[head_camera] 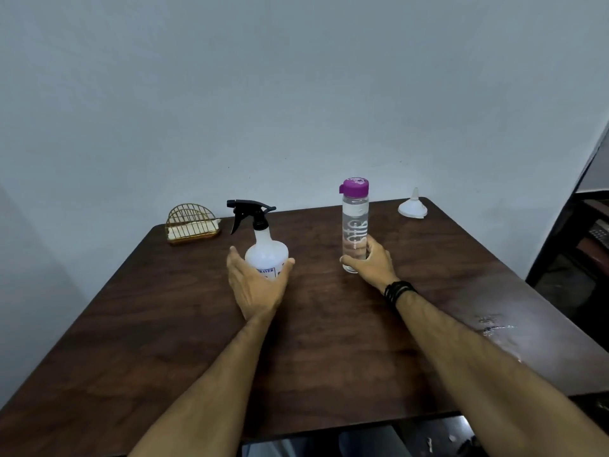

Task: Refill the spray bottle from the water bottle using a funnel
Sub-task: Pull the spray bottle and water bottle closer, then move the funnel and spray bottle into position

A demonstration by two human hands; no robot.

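A white spray bottle (266,255) with a black trigger head stands upright on the dark wooden table (329,341). My left hand (255,283) cups its lower body, thumb on the right side and fingers on the left. To the right stands a clear water bottle (355,222) with a purple cap, upright. My right hand (372,263) grips it near the base. A white funnel (413,207) lies mouth-down at the table's far right corner, spout up, away from both hands.
A gold wire holder (192,224) with a pale item inside sits at the far left corner. A wet patch (491,326) glistens near the right edge. The wall stands close behind the table. Dark furniture (580,245) stands to the right.
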